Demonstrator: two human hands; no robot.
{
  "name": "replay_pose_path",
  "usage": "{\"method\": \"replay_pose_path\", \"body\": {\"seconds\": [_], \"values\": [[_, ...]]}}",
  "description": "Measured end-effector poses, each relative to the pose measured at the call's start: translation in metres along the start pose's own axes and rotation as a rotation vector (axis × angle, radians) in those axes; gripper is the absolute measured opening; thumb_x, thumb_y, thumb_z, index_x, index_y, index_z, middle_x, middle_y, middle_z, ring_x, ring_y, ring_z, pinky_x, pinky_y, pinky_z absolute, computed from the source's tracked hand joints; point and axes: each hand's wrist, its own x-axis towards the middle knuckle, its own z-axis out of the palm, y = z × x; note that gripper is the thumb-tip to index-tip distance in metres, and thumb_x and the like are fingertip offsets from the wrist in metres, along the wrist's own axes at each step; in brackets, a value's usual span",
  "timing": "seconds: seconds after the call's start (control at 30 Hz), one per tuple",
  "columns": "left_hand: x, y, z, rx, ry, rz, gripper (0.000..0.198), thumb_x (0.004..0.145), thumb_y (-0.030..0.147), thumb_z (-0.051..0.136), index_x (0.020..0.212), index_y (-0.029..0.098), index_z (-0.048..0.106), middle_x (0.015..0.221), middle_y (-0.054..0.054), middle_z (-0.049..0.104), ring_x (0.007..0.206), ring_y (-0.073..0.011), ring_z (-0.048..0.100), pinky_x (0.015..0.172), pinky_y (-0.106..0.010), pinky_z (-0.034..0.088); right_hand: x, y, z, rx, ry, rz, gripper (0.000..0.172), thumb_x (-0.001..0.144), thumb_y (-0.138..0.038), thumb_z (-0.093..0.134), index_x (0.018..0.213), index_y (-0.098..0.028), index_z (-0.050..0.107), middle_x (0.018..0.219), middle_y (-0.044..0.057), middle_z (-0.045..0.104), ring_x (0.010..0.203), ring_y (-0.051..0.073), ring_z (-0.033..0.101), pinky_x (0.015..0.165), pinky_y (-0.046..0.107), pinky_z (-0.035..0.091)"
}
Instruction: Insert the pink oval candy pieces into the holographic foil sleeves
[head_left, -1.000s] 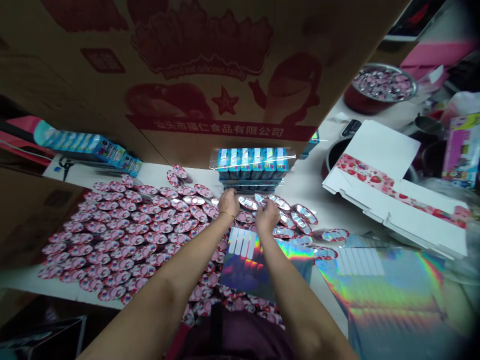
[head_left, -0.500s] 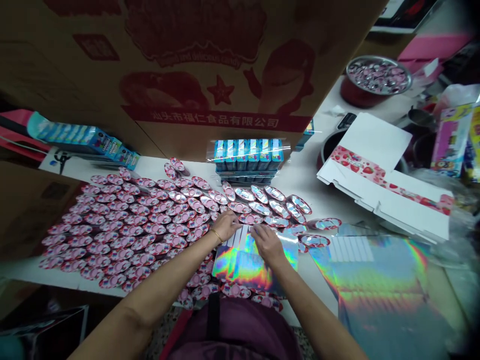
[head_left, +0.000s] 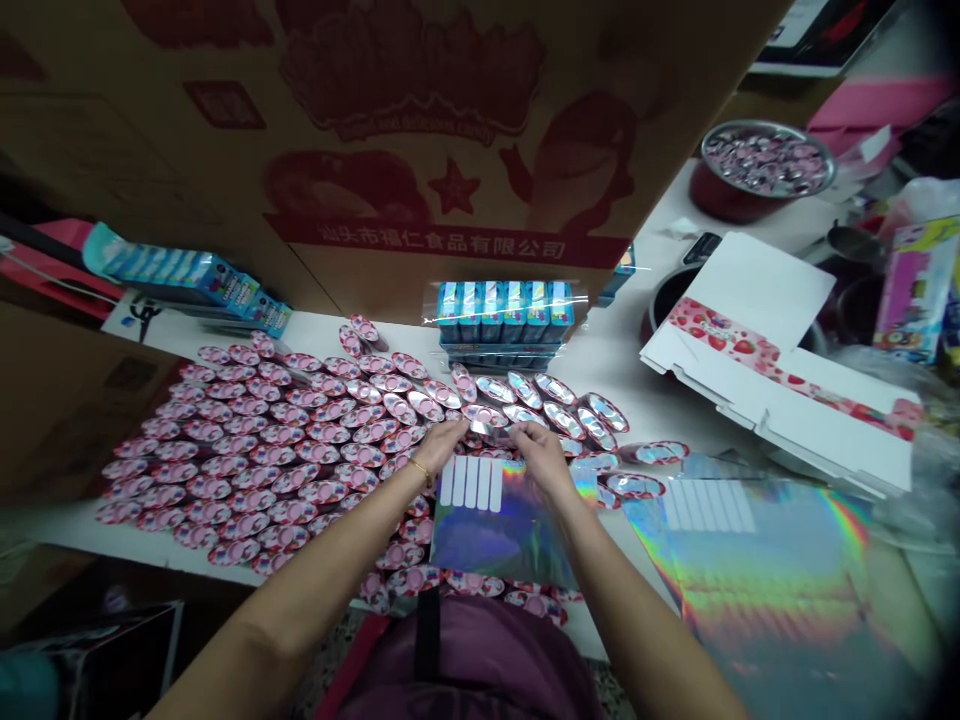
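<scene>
My left hand (head_left: 442, 445), with a gold bracelet at the wrist, pinches one end of a narrow shiny sticker strip (head_left: 489, 430). My right hand (head_left: 541, 454) grips its other end, so the strip spans the gap between my fingertips. It is held over an oval-topped pack (head_left: 486, 414); whether they touch, I cannot tell. Below my hands lies a rainbow-silver sticker sheet (head_left: 495, 535) with several white bare bars near its upper edge. Many pink, red and silver oval packs (head_left: 300, 455) stand close together to the left and beyond my hands.
A tall cardboard carton (head_left: 450, 130) walls off the back. Before it stands a display box of blue packs (head_left: 504, 312). To the right are an open white box (head_left: 772, 380), another rainbow sheet (head_left: 757, 580) and a bowl of small silver-pink pieces (head_left: 769, 165).
Both hands have lifted a strip off the sticker sheet and moved it slightly away from me, over the packs. White bars on the sheet are now uncovered. The view has shifted slightly.
</scene>
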Motion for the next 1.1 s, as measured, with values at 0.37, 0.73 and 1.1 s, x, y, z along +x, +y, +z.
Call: {"method": "replay_pose_path", "body": {"seconds": [0.37, 0.73, 1.1], "values": [[0.029, -0.005, 0.003, -0.254, 0.043, -0.111, 0.018, 0.063, 0.029, 0.062, 0.068, 0.012, 0.061, 0.055, 0.002, 0.057, 0.050, -0.0073, 0.049, 0.053, -0.020, 0.039, 0.019, 0.026, 0.021, -0.029, 0.220, 0.004, 0.025, 0.064, -0.041, 0.059, 0.067, -0.016, 0.060, 0.055, -0.001, 0.055, 0.053, 0.013, 0.047, 0.054, 0.025, 0.036], [0.061, 0.023, -0.018, 0.541, -0.090, -0.010, 0.015, 0.065, 0.021, 0.059, 0.078, 0.015, 0.063, 0.064, 0.001, 0.061, 0.063, -0.0129, 0.056, 0.061, -0.022, 0.042, 0.029, 0.034, 0.034, -0.592, 0.531, -0.361, 0.022, 0.075, -0.032, 0.050, 0.061, -0.018, 0.060, 0.066, 0.006, 0.058, 0.068, 0.019, 0.049, 0.069, 0.031, 0.034], [0.064, 0.032, -0.012, 0.812, -0.031, 0.011, 0.020, 0.070, 0.020, 0.052, 0.090, 0.019, 0.056, 0.077, -0.005, 0.063, 0.080, -0.0207, 0.059, 0.071, -0.029, 0.041, 0.028, 0.035, 0.042, -0.763, 0.556, -0.326, 0.018, 0.074, -0.026, 0.048, 0.062, -0.018, 0.058, 0.072, 0.009, 0.057, 0.073, 0.022, 0.045, 0.069, 0.035, 0.030]]}}
